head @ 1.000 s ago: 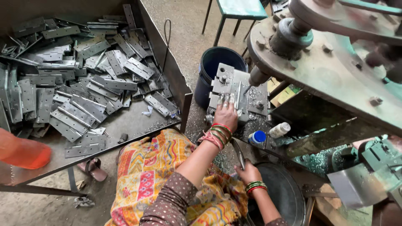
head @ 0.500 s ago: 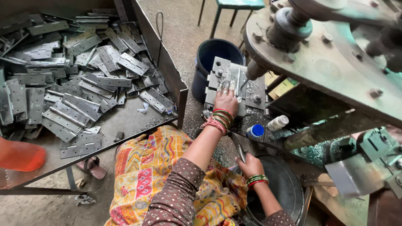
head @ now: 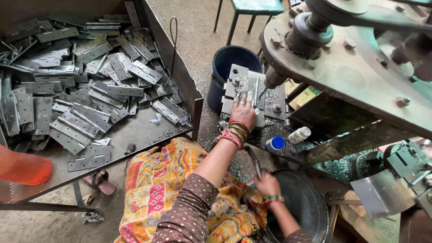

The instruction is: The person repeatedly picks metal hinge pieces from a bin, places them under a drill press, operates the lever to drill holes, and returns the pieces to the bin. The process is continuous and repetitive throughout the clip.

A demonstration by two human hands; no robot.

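Note:
My left hand [head: 243, 110], with bangles at the wrist, lies fingers-forward on a grey hinge plate [head: 249, 95] that sits on the steel die block [head: 272, 101] of a press. The press ram [head: 274, 77] hangs just to the right of and above my fingers. My right hand [head: 266, 183] is lower down, closed around a dark metal lever [head: 253, 161] at the rim of a round dark pan [head: 303, 204]. My lap is covered by a bright patterned cloth [head: 157, 180].
A metal tray table [head: 135, 130] on the left holds several grey hinges [head: 90, 90]. A dark blue bucket [head: 229, 63] stands behind the die. A blue-capped bottle [head: 275, 143] and a white bottle [head: 299, 134] are beside it. The press body [head: 355, 76] fills the right.
My left hand has stayed on the die block, fingers settling a little further onto the plate. My right hand keeps its grip on the lever. The view has shifted slightly.

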